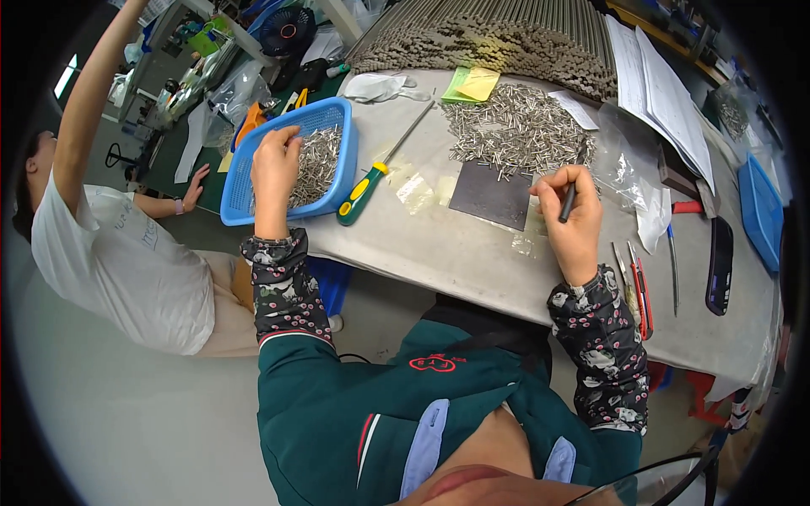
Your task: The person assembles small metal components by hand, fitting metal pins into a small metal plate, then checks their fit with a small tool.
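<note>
My left hand (277,164) is over a blue plastic basket (346,160) that holds many small metal pins (316,160). Its fingertips are pressed together, and whatever may be between them is too small to make out. My right hand (574,215) is closed round a slim black pen-like tool (568,202), above the right edge of a dark flat plate (489,196). Behind that plate spreads a large heap of similar metal pins (519,126), some lying on its far edge.
Between basket and plate lies a green-and-yellow-handled screwdriver (363,194). Long metal rods (489,42) are stacked at the back. To the right are a red cutter (641,295), a black phone (719,266) and a blue tray (759,211). Another person (126,253) is at left.
</note>
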Tool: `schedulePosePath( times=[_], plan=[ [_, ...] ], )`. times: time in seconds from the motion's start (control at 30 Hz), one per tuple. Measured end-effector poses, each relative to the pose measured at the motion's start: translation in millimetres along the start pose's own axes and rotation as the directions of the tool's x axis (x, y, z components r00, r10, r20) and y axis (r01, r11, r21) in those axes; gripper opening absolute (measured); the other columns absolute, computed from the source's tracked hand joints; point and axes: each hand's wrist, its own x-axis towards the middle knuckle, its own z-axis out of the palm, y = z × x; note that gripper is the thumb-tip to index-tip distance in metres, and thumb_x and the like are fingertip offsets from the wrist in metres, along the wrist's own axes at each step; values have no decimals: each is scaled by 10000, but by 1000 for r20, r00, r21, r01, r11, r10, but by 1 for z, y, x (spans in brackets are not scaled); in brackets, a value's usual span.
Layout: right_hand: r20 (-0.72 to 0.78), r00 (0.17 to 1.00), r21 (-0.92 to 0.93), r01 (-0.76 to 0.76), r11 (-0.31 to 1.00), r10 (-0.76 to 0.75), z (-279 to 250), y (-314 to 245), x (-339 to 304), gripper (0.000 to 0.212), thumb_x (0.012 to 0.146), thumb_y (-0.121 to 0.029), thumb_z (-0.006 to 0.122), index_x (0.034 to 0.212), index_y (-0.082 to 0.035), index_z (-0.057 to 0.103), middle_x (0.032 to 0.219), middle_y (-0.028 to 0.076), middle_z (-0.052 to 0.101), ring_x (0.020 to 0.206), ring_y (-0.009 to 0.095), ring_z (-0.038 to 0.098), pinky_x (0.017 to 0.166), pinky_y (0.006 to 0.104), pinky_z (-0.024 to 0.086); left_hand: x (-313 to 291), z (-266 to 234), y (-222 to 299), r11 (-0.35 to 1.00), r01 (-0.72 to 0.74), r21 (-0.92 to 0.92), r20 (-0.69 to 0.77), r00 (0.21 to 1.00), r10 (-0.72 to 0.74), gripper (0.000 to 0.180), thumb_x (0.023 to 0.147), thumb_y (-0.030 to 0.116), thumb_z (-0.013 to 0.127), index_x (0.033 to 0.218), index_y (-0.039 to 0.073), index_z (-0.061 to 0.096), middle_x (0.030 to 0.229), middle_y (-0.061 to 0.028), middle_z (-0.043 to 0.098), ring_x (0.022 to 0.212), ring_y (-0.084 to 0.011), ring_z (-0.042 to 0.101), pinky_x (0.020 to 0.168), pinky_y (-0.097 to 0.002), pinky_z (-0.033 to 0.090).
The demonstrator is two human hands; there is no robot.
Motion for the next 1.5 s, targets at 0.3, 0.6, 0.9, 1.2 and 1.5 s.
schedulePosePath(
  times=[0.3,0.6,0.9,1.2,1.5],
  plan=[
    [-22,999,-84,33,996,-34,-7,11,9,119,781,-15,598,828,-15,488,692,47,597,640,99,603,568,221,464,-25,41,122,831,-291,-474,222,874,433,139,718,65,653,855,60,632,835,-77,552,807,-245,543,701,-331,441],
    [-39,994,-198,96,975,-106,-22,17,9,149,748,-35,630,809,-29,494,655,65,592,564,130,592,526,247,459,-30,108,180,787,-416,-456,261,783,565,141,697,77,652,834,65,623,872,-71,539,922,-257,524,789,-357,440],
    [-68,992,-149,98,984,-110,-28,24,11,157,729,-35,636,809,-38,501,649,59,574,540,145,572,505,257,446,-24,122,188,807,-353,-473,429,708,561,68,705,77,598,769,54,605,875,-85,542,925,-270,534,784,-370,448],
    [-59,992,-167,101,981,-112,-31,22,11,167,713,-32,638,804,-41,498,642,64,566,538,181,578,498,278,443,-20,116,203,737,-618,-273,408,619,671,83,673,94,593,677,14,570,769,-97,531,753,-271,549,673,-355,448],
    [196,901,-479,433,764,-387,-33,23,11,326,689,-212,704,975,-116,582,679,60,566,649,242,577,539,357,457,-49,100,211,171,775,-608,716,441,541,51,800,97,591,824,72,553,674,64,476,535,-3,392,433,-149,287]
  ],
)
